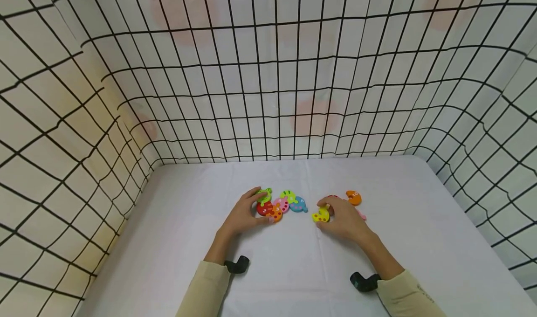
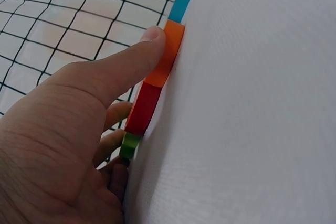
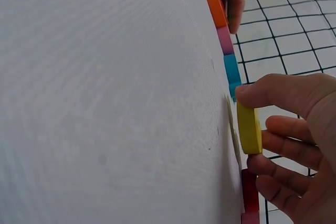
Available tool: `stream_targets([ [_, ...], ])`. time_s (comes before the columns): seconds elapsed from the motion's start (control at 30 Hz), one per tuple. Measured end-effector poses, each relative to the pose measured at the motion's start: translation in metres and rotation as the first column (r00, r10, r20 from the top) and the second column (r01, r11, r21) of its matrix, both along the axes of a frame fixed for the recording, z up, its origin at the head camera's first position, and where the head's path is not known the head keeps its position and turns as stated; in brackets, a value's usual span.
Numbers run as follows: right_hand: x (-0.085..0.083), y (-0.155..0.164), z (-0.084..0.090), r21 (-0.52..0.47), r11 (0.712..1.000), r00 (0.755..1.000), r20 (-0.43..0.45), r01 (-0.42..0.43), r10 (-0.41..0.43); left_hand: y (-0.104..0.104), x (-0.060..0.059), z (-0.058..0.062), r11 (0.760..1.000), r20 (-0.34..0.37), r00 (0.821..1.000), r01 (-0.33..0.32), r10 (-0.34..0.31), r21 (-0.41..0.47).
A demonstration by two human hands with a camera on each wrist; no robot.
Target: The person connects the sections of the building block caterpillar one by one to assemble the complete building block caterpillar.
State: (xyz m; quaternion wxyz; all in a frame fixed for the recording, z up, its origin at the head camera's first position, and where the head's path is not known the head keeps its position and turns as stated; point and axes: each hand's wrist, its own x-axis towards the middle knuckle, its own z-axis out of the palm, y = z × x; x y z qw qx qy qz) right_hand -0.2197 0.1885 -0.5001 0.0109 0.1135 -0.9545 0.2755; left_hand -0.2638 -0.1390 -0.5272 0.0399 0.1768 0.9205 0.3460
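Observation:
A row of joined, colourful wooden puzzle pieces lies on the table: a green end piece (image 1: pixel 266 196), a red one (image 1: pixel 263 209), a spotted orange one (image 1: pixel 275 211), a pink one (image 1: pixel 283 204), a striped lime one (image 1: pixel 288 196) and a blue one (image 1: pixel 299 205). My left hand (image 1: pixel 244 214) holds the row's left end, thumb against the orange piece and fingers by the green one. Right of the row, my right hand (image 1: pixel 345 218) pinches a yellow spotted puzzle piece (image 3: pixel 248 127) between thumb and fingers, seemingly just off the cloth.
Beyond the right hand lie a loose orange piece (image 1: pixel 354 197), a pink piece (image 1: pixel 362 216) and a red one (image 1: pixel 333 196), the last two partly hidden by that hand. A black wire grid (image 1: pixel 277 93) encloses the back and sides of the white-covered table (image 1: pixel 289 270).

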Motion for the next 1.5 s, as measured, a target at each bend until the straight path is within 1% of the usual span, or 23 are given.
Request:
stream_targets([
  [0.2,-0.003,-0.002,0.0,-0.1,0.995,1.0,0.0,0.01,-0.01,-0.001,0.0,-0.001,1.0,0.001,1.0,-0.003,0.003,0.0],
  [0.37,-0.007,-0.007,0.004,-0.138,0.99,1.0,0.006,0.007,-0.006,-0.001,-0.001,-0.003,1.0,-0.005,1.0,0.0,0.0,0.003],
  [0.57,-0.013,-0.017,0.001,-0.125,0.992,1.0,0.02,-0.002,0.005,-0.001,0.0,-0.003,1.0,-0.004,1.0,0.0,0.0,0.011],
  [0.77,-0.016,-0.026,0.0,-0.142,0.99,0.999,0.028,-0.012,0.016,0.0,0.0,-0.004,1.0,0.002,1.0,-0.003,0.003,0.0],
  [0.97,-0.017,-0.031,-0.001,-0.128,0.992,1.0,0.024,0.0,0.003,0.0,0.0,-0.003,1.0,0.012,1.0,-0.007,0.007,0.008],
  [1.2,-0.019,-0.035,-0.001,-0.08,0.997,0.997,0.08,0.019,-0.013,0.0,-0.002,-0.003,1.0,0.01,1.0,-0.002,0.002,0.013],
  [1.3,-0.02,-0.036,-0.001,-0.069,0.997,0.996,0.091,0.019,-0.013,0.001,-0.001,-0.002,1.0,0.008,1.0,-0.002,0.002,0.017],
  [1.4,-0.021,-0.035,-0.002,-0.061,0.998,0.995,0.096,0.017,-0.011,0.001,-0.001,-0.002,0.999,-0.001,1.0,-0.014,0.014,0.029],
  [1.5,-0.022,-0.035,-0.003,-0.058,0.998,0.995,0.101,0.012,-0.007,0.001,-0.001,-0.002,0.998,-0.008,0.999,-0.04,0.04,0.045],
])
